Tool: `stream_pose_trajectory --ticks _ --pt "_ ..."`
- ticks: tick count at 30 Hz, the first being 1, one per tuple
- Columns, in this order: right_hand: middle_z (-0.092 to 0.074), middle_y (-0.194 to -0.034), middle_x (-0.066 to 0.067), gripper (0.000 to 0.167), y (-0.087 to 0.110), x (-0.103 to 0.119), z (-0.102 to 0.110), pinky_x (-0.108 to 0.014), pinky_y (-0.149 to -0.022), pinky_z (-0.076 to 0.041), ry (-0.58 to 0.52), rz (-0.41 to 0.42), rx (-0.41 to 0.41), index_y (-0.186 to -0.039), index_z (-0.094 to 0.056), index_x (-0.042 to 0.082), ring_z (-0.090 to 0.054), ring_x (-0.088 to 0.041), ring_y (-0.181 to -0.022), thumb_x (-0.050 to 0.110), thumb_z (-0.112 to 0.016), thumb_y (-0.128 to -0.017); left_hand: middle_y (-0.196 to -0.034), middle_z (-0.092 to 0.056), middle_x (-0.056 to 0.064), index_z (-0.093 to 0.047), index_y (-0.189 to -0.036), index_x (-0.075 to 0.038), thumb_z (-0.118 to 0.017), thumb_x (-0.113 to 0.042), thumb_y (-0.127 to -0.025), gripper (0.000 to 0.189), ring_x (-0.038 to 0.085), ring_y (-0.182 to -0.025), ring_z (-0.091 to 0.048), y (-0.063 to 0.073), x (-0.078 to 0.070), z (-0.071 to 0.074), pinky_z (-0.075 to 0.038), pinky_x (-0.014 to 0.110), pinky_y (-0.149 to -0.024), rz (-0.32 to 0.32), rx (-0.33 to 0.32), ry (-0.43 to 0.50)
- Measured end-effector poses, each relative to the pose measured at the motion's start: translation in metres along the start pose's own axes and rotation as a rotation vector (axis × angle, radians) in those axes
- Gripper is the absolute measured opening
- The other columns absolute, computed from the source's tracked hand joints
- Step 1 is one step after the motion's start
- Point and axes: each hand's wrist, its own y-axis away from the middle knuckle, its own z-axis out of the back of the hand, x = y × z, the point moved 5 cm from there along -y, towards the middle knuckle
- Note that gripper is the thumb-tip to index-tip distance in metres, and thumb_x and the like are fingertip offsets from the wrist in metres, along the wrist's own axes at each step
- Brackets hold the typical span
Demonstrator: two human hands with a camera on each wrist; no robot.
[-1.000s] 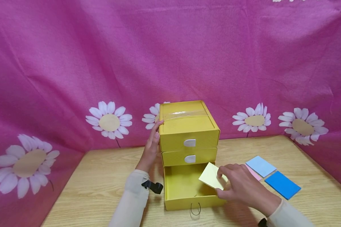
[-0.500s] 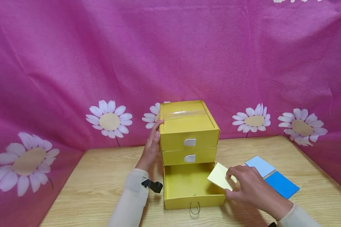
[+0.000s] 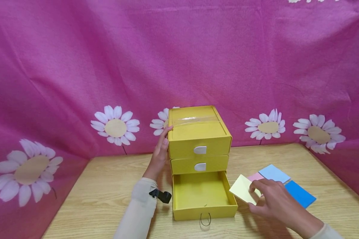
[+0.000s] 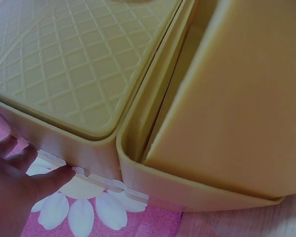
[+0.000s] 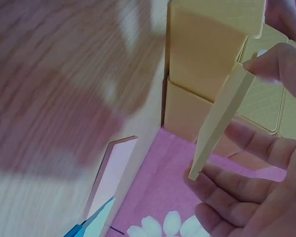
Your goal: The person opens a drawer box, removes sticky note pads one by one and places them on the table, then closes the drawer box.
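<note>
A yellow three-drawer organiser (image 3: pixel 194 131) stands on the table, its bottom drawer (image 3: pixel 204 213) pulled out with a bare floor showing. My left hand (image 3: pixel 158 157) rests against the organiser's left side, fingers (image 4: pixel 49 180) touching the wall. Between thumb and fingers my right hand (image 3: pixel 276 200) pinches a pale yellow sticky note pad (image 3: pixel 242 188), held tilted just right of the drawer. The right wrist view shows this pad (image 5: pixel 222 118) edge-on, thumb at one end and fingertips at the other. Behind the right hand lies a pink pad (image 3: pixel 255 176), partly hidden.
A light blue pad (image 3: pixel 274 173) and a darker blue pad (image 3: pixel 302 195) lie on the wooden table (image 3: pixel 113 192) at right. A thin wire loop (image 3: pixel 205 219) hangs from the drawer front. The pink flowered cloth (image 3: pixel 179 59) rises behind and at both sides.
My right hand has carried the pale yellow pad rightward, from over the open drawer to beyond its right wall. The left hand and organiser have stayed put.
</note>
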Motion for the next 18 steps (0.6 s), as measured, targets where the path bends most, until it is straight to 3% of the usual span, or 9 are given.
stream_pose_trajectory --ticks 5,9,14,18 --pt "-0.057 -0.078 0.015 0.037 0.005 -0.004 0.002 -0.034 -0.062 -0.039 -0.009 -0.039 0.012 -0.079 -0.056 0.026 -0.048 -0.001 -0.066 0.028 -0.084 -0.055 -0.16 -0.007 0.018 -0.025 -0.15 -0.004 -0.025 -0.015 -0.099 0.051 0.028 -0.145 -0.013 0.0 0.0 0.0 -0.014 0.052 -0.114 0.001 0.0 -0.005" --pt "-0.051 -0.073 0.019 0.039 0.011 -0.009 0.005 -0.035 -0.064 -0.039 -0.015 -0.092 0.035 -0.08 -0.055 0.027 -0.048 -0.002 -0.068 0.026 -0.085 -0.056 -0.16 -0.008 0.016 -0.025 -0.149 -0.004 -0.025 -0.016 -0.099 0.051 0.027 -0.144 -0.013 -0.001 0.002 0.0 -0.014 0.051 -0.114 -0.002 0.001 0.001" --pt "-0.044 -0.069 0.021 0.039 0.019 -0.015 0.007 -0.032 -0.062 -0.036 0.011 -0.103 0.029 -0.079 -0.053 0.027 -0.041 -0.001 -0.065 0.025 -0.084 -0.056 -0.16 -0.008 0.015 -0.025 -0.149 -0.005 -0.025 -0.015 -0.099 0.051 0.028 -0.144 -0.013 -0.001 0.002 0.0 -0.014 0.051 -0.114 0.002 0.0 0.006" --pt "-0.044 -0.068 0.023 0.038 0.026 -0.02 0.005 -0.034 -0.063 -0.037 0.006 -0.13 0.052 -0.078 -0.053 0.027 -0.046 -0.001 -0.067 0.024 -0.084 -0.057 -0.16 -0.007 0.017 -0.025 -0.149 -0.004 -0.025 -0.016 -0.1 0.051 0.028 -0.145 -0.012 -0.001 0.003 0.0 -0.013 0.053 -0.114 0.003 -0.001 0.0"
